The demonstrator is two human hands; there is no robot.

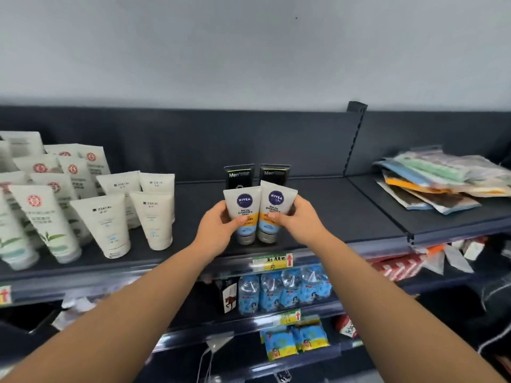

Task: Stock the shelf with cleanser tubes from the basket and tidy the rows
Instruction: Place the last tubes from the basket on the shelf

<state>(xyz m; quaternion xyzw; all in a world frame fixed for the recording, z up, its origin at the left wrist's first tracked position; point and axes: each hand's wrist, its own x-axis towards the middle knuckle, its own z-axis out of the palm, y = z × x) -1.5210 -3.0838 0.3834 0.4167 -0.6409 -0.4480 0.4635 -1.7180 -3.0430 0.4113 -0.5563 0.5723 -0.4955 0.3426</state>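
Note:
Two white Nivea cleanser tubes stand cap-down side by side near the front of the dark top shelf (331,205). My left hand (218,228) grips the left Nivea tube (242,208). My right hand (300,219) grips the right Nivea tube (276,205), which leans slightly left. Directly behind them stand two black tubes marked Men (239,175), partly hidden. The basket is out of view.
Rows of white cleanser tubes (105,225) fill the shelf's left part. A loose pile of flat packets (442,181) lies on the right shelf section behind an upright divider (354,139). Lower shelves hold blue bottles (282,291) and small packs.

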